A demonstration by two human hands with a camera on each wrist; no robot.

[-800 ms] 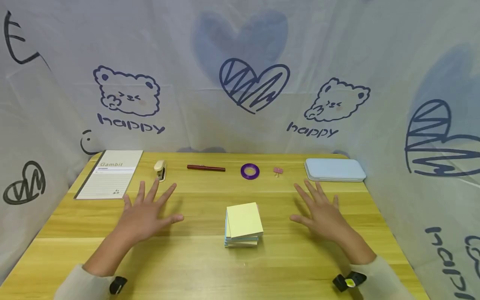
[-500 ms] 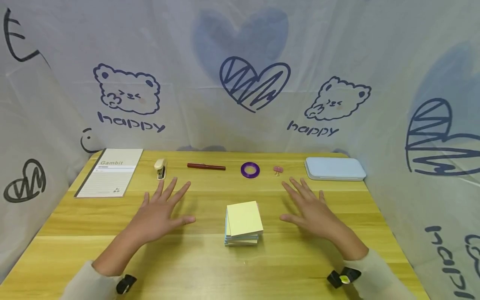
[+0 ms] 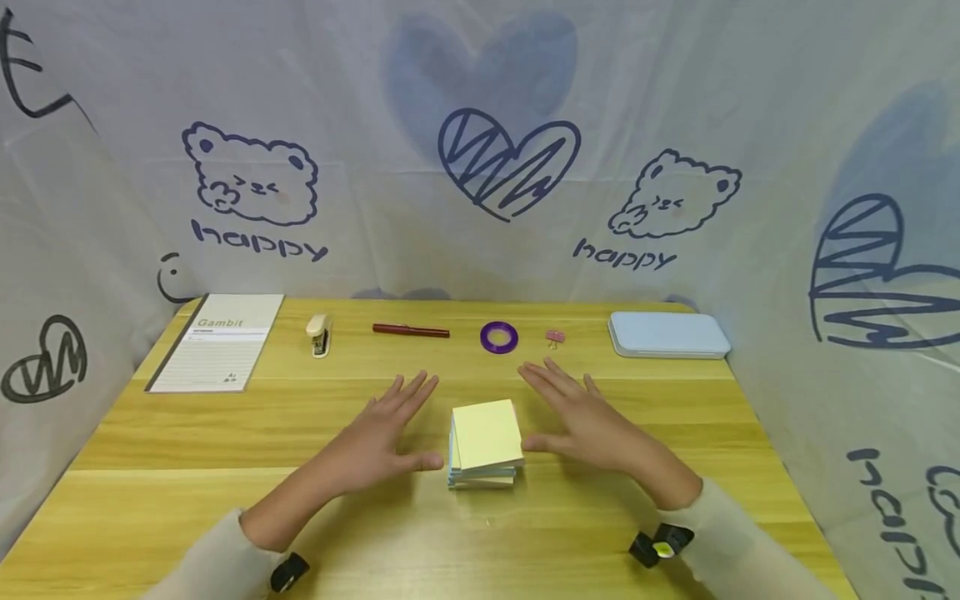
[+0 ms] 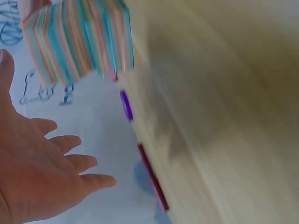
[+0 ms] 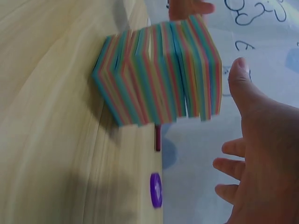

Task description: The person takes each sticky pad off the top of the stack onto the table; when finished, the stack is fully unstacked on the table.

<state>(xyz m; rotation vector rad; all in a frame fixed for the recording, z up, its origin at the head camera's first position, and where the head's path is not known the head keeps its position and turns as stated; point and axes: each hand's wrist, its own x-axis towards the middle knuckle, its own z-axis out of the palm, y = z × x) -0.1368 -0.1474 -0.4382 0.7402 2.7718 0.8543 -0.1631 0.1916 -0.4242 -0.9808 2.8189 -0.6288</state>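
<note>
Your left hand [image 3: 378, 442] and right hand [image 3: 592, 425] flank the notepad stack [image 3: 486, 443]; both flat, fingers spread, holding nothing; stack sits between, thumbs nearest its sides.

Both hands lie flat, palms down, fingers straight and spread. The left hand [image 3: 378, 442] faces the right hand [image 3: 588, 425] — thumbs pointing inward, sleeves at the wrists.

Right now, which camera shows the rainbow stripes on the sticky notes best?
The right wrist view: the sticky note stack fills it, its striped side sharp. The left wrist view catches blurred stripes at its top edge. The head view shows mostly the yellow top sheet.
</note>
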